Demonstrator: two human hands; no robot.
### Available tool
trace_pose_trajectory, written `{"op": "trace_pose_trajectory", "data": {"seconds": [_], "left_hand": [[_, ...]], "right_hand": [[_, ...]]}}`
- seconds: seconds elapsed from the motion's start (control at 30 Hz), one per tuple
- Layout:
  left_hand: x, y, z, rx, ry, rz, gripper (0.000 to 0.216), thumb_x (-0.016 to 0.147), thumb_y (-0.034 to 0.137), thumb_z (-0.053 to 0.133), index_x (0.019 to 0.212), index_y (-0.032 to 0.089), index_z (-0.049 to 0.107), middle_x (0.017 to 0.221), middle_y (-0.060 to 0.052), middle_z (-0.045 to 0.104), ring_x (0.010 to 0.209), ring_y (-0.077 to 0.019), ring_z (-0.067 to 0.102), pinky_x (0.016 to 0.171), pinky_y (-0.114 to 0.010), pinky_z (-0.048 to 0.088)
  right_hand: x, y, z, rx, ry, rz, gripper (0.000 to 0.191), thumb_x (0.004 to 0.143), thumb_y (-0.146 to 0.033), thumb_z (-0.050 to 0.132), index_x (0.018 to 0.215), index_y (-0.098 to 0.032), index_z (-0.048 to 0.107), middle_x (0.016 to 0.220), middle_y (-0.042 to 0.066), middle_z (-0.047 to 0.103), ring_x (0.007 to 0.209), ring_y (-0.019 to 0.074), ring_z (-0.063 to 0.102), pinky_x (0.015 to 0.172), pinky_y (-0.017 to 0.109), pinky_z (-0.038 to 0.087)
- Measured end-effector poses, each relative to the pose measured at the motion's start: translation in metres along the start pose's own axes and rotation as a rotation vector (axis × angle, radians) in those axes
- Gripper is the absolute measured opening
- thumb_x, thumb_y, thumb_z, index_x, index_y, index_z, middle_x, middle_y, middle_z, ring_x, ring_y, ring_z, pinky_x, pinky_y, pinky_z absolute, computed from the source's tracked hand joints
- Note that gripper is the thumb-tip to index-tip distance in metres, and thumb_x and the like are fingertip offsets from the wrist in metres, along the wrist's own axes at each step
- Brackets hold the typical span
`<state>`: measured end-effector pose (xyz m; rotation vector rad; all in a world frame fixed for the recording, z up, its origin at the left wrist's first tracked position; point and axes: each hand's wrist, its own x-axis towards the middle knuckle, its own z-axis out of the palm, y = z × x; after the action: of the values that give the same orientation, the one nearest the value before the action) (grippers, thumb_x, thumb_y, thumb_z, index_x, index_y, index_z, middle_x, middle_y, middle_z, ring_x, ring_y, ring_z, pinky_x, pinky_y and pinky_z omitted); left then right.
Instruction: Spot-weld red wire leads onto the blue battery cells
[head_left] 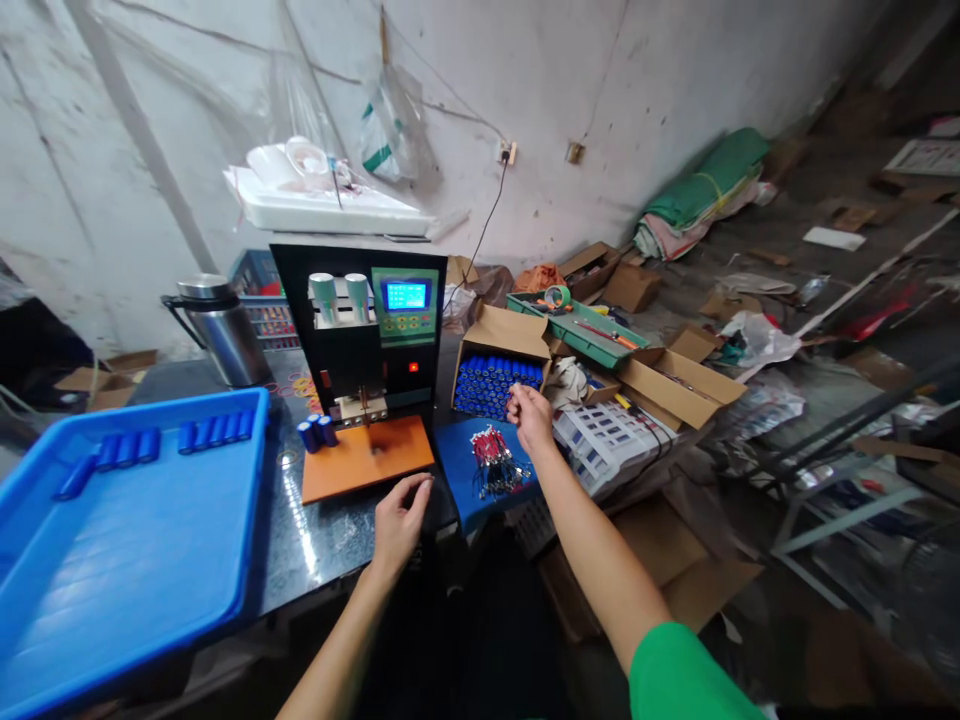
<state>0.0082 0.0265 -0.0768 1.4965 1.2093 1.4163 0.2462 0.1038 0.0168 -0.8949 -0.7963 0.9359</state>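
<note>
My left hand [399, 520] rests on the dark tabletop just in front of the orange work plate [367, 458], fingers loosely curled and holding nothing that I can see. My right hand [529, 415] is raised over a blue pad [465, 465], fingers pinched on what looks like a thin red-and-black wire from the bundle of wired parts [493, 462] below it. A few blue battery cells [316, 433] stand on the orange plate under the black spot-welding machine [367, 330]. An open carton of blue cells [495, 385] sits behind my right hand.
A large blue tray [127, 560] at left holds rows of blue cells. A steel kettle [221, 330] stands behind it. White plastic cell holders [607, 440], cardboard boxes [682, 385] and a green tray of tools [581, 325] crowd the right. Clutter covers the floor.
</note>
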Motion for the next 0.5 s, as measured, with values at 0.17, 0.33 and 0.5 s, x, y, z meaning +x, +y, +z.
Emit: {"op": "trace_pose_trajectory", "data": {"seconds": [0.17, 0.33, 0.5], "left_hand": [[-0.004, 0.041, 0.0, -0.105, 0.102, -0.007, 0.034, 0.083, 0.046, 0.067, 0.1, 0.017, 0.072, 0.097, -0.009, 0.077, 0.094, -0.0234, 0.072, 0.09, -0.038, 0.056], [0.0, 0.07, -0.009, -0.181, -0.052, -0.131, 0.038, 0.075, 0.046, 0.074, 0.097, 0.015, 0.074, 0.088, -0.009, 0.077, 0.084, -0.0226, 0.072, 0.081, -0.035, 0.056], [-0.004, 0.069, -0.016, -0.211, -0.136, -0.198, 0.035, 0.074, 0.046, 0.074, 0.087, 0.014, 0.075, 0.074, -0.006, 0.074, 0.055, -0.0124, 0.059, 0.053, -0.024, 0.046]], "right_hand": [[-0.053, -0.001, 0.035, 0.202, -0.193, 0.171, 0.034, 0.07, -0.045, 0.08, 0.078, -0.019, 0.06, 0.06, -0.007, 0.042, 0.048, 0.005, 0.038, 0.038, 0.016, 0.025], [-0.092, 0.014, 0.062, 0.273, -0.26, 0.257, 0.031, 0.071, -0.043, 0.081, 0.079, -0.019, 0.062, 0.059, -0.006, 0.043, 0.049, 0.0054, 0.039, 0.039, 0.016, 0.025], [-0.11, 0.025, 0.077, 0.291, -0.288, 0.313, 0.032, 0.07, -0.043, 0.081, 0.078, -0.019, 0.061, 0.059, -0.006, 0.044, 0.048, 0.0052, 0.039, 0.039, 0.016, 0.025]]}}
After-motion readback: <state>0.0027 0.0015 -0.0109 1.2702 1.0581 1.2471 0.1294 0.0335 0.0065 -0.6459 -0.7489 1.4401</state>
